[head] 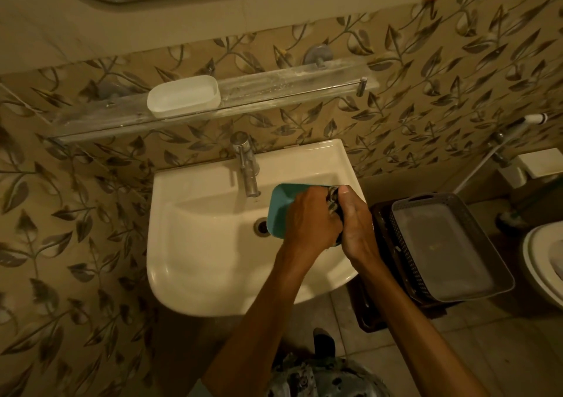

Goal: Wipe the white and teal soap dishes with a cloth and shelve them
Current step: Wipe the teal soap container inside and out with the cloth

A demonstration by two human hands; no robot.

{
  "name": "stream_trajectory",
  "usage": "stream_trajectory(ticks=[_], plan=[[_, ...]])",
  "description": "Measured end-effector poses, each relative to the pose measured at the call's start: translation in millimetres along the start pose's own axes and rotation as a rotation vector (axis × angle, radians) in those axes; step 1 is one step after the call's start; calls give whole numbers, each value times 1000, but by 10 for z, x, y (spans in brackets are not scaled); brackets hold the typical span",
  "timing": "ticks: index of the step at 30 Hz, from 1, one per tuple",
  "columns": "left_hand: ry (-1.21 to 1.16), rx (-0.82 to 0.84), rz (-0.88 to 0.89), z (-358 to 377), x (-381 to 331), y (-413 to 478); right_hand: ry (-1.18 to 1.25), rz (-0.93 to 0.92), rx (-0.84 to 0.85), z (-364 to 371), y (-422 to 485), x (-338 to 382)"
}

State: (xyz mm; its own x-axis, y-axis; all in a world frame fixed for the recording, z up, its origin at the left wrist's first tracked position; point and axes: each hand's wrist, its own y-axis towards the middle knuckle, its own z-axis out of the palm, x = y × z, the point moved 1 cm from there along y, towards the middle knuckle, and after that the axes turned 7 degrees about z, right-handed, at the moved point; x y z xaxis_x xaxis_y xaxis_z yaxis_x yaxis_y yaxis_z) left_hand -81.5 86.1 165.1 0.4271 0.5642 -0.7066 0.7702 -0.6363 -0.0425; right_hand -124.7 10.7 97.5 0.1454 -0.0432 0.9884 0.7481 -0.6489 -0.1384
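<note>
Cloth (pixel 334 210) mostly hiding between hands, left hand (pixel 310 218) gripping teal dish (pixel 278 210) over sink (pixel 198 244), right hand (pixel 355 223) clutching cloth, white dish (pixel 183 97) sitting on shelf (pixel 274 92)

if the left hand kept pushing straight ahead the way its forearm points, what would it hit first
Probably the faucet. The left hand holds the teal soap dish over the sink, angled toward the tap, though depth is unclear and it might pass beside it.
</note>
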Motion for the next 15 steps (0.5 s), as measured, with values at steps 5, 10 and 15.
stream_trajectory(ticks=[5, 10, 15], plan=[[79, 291, 90, -122, 77, 46, 2, 76, 28, -57, 20, -38], [200, 505, 239, -190, 137, 5, -23, 91, 69, -127, 34, -40], [547, 417, 403, -177, 268, -73, -33, 131, 88, -161, 5, -86]])
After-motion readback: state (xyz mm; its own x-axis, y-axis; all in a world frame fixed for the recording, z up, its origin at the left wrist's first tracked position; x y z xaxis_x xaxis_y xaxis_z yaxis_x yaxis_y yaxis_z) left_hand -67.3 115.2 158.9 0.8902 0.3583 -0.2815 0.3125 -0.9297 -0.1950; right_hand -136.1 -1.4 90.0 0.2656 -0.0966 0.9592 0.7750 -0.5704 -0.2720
